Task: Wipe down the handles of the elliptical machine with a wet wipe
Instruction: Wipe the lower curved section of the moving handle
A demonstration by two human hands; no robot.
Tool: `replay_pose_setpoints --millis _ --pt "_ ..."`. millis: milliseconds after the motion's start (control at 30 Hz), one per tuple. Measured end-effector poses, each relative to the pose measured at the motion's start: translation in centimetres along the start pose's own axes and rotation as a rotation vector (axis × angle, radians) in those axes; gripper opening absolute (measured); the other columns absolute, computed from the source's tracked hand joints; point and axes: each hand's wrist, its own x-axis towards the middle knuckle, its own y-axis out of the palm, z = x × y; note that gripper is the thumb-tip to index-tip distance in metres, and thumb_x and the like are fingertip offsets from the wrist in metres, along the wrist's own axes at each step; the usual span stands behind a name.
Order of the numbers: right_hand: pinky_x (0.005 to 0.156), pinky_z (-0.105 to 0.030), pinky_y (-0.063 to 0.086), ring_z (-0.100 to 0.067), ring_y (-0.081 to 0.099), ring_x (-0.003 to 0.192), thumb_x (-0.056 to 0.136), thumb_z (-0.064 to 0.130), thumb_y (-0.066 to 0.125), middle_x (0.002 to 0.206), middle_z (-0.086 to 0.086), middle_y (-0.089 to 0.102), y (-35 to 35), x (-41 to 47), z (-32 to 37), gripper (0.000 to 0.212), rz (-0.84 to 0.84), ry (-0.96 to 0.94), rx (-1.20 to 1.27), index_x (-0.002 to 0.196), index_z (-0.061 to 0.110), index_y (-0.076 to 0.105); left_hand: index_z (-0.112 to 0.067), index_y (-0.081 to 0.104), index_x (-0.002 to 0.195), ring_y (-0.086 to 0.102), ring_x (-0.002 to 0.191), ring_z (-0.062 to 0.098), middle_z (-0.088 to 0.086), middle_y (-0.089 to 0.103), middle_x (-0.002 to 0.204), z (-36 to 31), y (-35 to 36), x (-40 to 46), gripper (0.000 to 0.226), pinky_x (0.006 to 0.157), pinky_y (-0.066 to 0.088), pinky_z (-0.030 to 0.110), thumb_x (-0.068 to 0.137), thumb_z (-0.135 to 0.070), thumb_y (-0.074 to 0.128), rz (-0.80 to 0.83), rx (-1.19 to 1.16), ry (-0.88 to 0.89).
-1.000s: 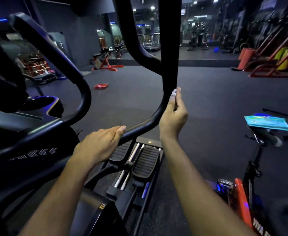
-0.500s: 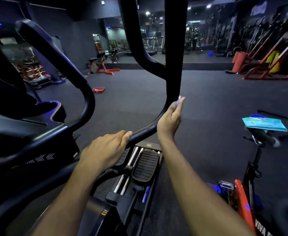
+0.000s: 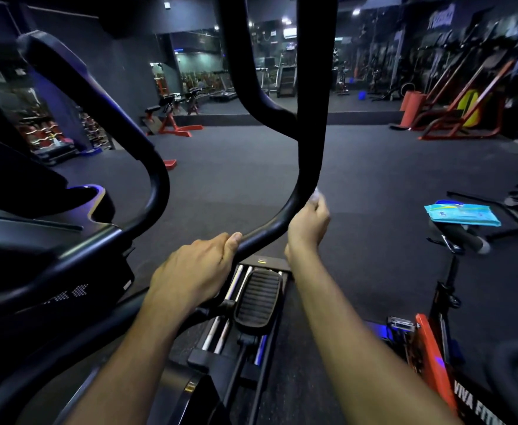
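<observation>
Right hand (image 3: 308,223) pinches a small white wipe (image 3: 315,194) against the right side of the handle (image 3: 310,142), just where the black tube bends out of its upright run. Fingers curled round the wad; only a sliver of wipe shows above them, blurred. Left hand (image 3: 195,271) wraps the same tube lower on the bend, thumb on top, fingers hidden underneath.

Versus half a second ago: right hand has slid down the tube and now sits at the curve, closer to the left hand; its fingers were stretched up along the handle, now bunched. Left hand unchanged.

Hard to read: how much of the wipe touches the tube; the handle's top runs out of frame. A second handle (image 3: 104,118) loops on the left, partly lost against the dark console (image 3: 37,240).

Around: pedal (image 3: 257,297) and rails below the hands, between the forearms. Well to the right, a blue wipe pack (image 3: 463,214) lies on a bike saddle (image 3: 463,237); orange bike frame (image 3: 432,366) at lower right, cut off. Dark floor (image 3: 374,167) beyond, orange benches (image 3: 175,124) and racks (image 3: 466,108) far back.
</observation>
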Motion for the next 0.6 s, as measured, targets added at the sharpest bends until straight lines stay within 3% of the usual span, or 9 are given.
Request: replay_pose_setpoints --millis 100,133,200,267,367,433,533,600 --pt "0.102 -0.01 0.036 -0.013 0.053 0.131 0.108 0.014 0.041 0.142 -0.004 0.06 0.0 1.7 3.1 0.04 0.018 -0.217 -0.072 0.145 0.012 0.055 -0.037 0.054 0.125 0.061 0.118 0.042 0.01 0.067 0.129 -0.2 -0.2 -0.2 0.055 0.094 0.047 0.047 0.104 -0.066 0.011 0.002 -0.008 -0.003" --pt "0.103 -0.009 0.035 -0.013 0.051 0.133 0.107 0.014 0.041 0.146 -0.005 0.057 -0.1 1.7 3.3 0.042 0.02 -0.312 -0.108 0.148 0.011 0.05 -0.037 0.054 0.126 0.062 0.118 0.043 0.01 0.067 0.129 -0.2 -0.2 -0.2 0.056 0.095 0.048 0.048 0.104 -0.066 0.011 0.003 -0.01 -0.002" --pt "0.113 -0.021 0.037 -0.018 0.048 0.139 0.107 0.019 0.038 0.152 -0.008 0.05 -0.5 0.7 2.1 0.047 0.047 -0.431 -0.155 0.153 0.009 0.042 -0.035 0.054 0.122 0.063 0.114 0.043 0.013 0.068 0.123 -0.1 0.0 -0.2 0.058 0.095 0.05 0.049 0.103 -0.066 0.01 -0.004 -0.017 0.007" --pt "0.119 -0.032 0.032 -0.024 0.037 0.148 0.105 0.025 0.034 0.162 -0.012 0.034 -0.5 -1.5 -0.5 0.056 0.106 -0.39 -0.197 0.158 0.006 0.028 -0.033 0.054 0.118 0.063 0.111 0.043 0.014 0.069 0.119 0.0 0.2 -0.2 0.058 0.093 0.05 0.049 0.103 -0.067 0.009 -0.015 -0.027 0.014" --pt "0.127 -0.031 0.003 -0.028 -0.002 0.157 0.101 0.031 0.037 0.167 -0.02 -0.006 -0.3 -5.2 -3.0 0.074 0.275 -0.351 -0.317 0.158 -0.002 0.005 -0.032 0.055 0.117 0.062 0.113 0.044 0.014 0.068 0.123 0.0 0.3 -0.3 0.056 0.092 0.049 0.048 0.104 -0.066 0.012 -0.023 -0.032 0.027" --pt "0.124 -0.029 -0.008 -0.026 -0.016 0.155 0.101 0.035 0.04 0.165 -0.02 -0.018 0.0 -6.5 -3.3 0.08 0.331 -0.335 -0.379 0.158 -0.002 -0.002 -0.032 0.056 0.116 0.062 0.115 0.044 0.015 0.068 0.125 0.1 0.2 -0.3 0.056 0.093 0.048 0.049 0.105 -0.065 0.013 -0.022 -0.045 0.032" --pt "0.122 -0.029 -0.009 -0.027 -0.016 0.155 0.106 0.032 0.047 0.165 -0.021 -0.019 0.8 -6.1 -1.6 0.08 0.291 -0.211 -0.357 0.159 0.0 -0.005 -0.032 0.057 0.119 0.061 0.117 0.045 0.014 0.067 0.128 0.1 0.1 -0.4 0.058 0.093 0.047 0.049 0.104 -0.065 0.012 -0.026 -0.052 0.036" --pt "0.125 -0.035 -0.001 -0.032 -0.006 0.156 0.105 0.034 0.048 0.166 -0.024 -0.011 1.5 -5.0 -0.1 0.083 0.23 -0.149 -0.333 0.158 -0.001 -0.005 -0.029 0.057 0.119 0.061 0.116 0.045 0.016 0.067 0.127 0.1 -0.1 -0.6 0.06 0.092 0.047 0.049 0.105 -0.065 0.011 -0.026 -0.055 0.046"
